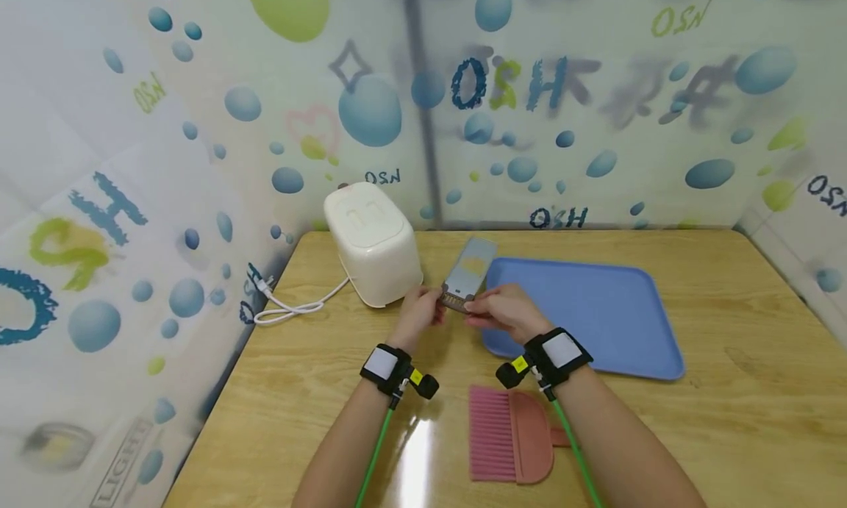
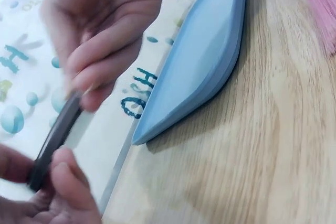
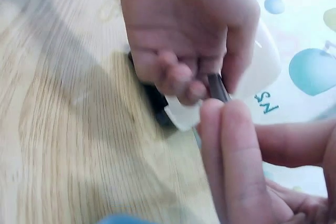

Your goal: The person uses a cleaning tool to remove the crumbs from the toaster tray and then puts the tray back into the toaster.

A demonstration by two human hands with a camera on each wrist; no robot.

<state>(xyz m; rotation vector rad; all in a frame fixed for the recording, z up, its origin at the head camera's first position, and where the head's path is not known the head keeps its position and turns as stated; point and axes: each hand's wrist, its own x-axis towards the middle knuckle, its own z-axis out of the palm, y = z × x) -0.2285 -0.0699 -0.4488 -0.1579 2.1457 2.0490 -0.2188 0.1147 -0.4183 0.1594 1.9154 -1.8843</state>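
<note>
Wooden table (image 1: 298, 412); appliance (image 1: 373, 251), tray (image 1: 595, 317), brush (image 1: 531, 438) around both hands (image 1: 418, 315) (image 1: 508, 309), grip pinched on grey panel (image 1: 468, 271)

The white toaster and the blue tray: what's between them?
In the head view, a flat grey piece shows between the white toaster and the blue tray, its near end held by the left hand and right hand.

Each arm (image 1: 339, 445) wore a black band (image 1: 386, 367) — white-patched, with a yellow-marked black camera (image 1: 508, 376). A green cable (image 1: 375, 453) lined each.
</note>
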